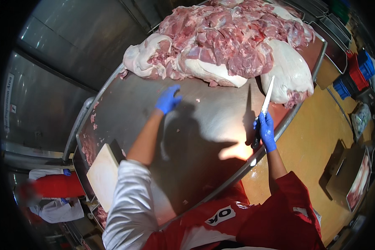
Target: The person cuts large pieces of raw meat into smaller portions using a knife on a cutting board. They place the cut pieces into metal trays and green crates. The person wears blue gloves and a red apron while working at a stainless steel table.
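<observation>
We see our right hand (266, 131), in a blue glove, with its fingers (269, 125) curled tight around the dark handle of a long narrow-bladed white-steel knife (267, 96). The knife's long axis runs nearly upright in the view, leaning a little to the right, and its tip points away from us toward the heap of raw pink meat with pale fat slabs (225, 43). The blade stands over the right edge of the large stainless steel table (204, 125), its tip just beside a pale rounded slab at the right end of the heap; we cannot tell whether it touches.

Our left hand (168, 100), also in a blue glove, reaches out over the bare steel near the front of the heap. Its fingers (173, 91) are loosely bent and slightly spread, holding nothing; whether they rest on the table we cannot tell.

A white rectangular cutting board (103, 175) lies at the left end of the table, with small scraps of meat near it. A person in red and white clothing (54, 196) stands beyond the table's left edge. Blue and red plastic crates (356, 73) sit on the yellowish floor at the upper right.
</observation>
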A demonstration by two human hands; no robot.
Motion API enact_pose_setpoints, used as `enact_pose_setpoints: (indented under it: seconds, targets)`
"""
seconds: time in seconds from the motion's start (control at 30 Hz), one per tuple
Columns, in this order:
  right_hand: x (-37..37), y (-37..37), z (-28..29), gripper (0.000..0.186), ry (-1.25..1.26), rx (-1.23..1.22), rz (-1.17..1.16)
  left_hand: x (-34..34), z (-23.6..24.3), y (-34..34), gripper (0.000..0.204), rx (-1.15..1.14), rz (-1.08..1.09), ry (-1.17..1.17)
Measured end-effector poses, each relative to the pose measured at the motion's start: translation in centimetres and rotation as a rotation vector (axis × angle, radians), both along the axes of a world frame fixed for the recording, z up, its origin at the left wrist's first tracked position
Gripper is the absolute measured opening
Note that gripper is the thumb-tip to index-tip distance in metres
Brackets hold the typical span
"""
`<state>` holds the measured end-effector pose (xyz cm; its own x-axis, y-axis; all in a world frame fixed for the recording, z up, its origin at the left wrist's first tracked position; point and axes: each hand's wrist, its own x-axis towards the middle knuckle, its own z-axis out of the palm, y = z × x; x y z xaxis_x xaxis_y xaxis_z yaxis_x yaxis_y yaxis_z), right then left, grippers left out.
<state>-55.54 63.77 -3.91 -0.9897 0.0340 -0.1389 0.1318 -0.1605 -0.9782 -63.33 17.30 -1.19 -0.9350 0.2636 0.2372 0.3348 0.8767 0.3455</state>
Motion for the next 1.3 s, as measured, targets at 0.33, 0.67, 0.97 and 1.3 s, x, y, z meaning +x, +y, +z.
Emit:
enact_pose_setpoints:
  seconds: [0.33,0.67,0.97,1.3]
  targets:
    - [-2.6,5.8,-0.3,0.017,-0.103,-0.025,-0.015,-29.8,0.9,1.9,0.062,-0.042,0.190,-0.391]
    - [-0.7,11.4,-1.0,0.013,-0.177,0.028,-0.168,-34.7,1.6,5.0,0.061,0.369,0.366,0.032]
    - [-0.9,9.4,-0.3,0.016,-0.186,-0.016,-0.105,-39.8,9.5,13.5,0.081,0.119,0.148,-0.682]
    - [2.0,9.1,0.7,0.016,-0.237,0.041,-0.108,-33.5,9.1,13.7,0.080,0.154,-0.030,-0.762]
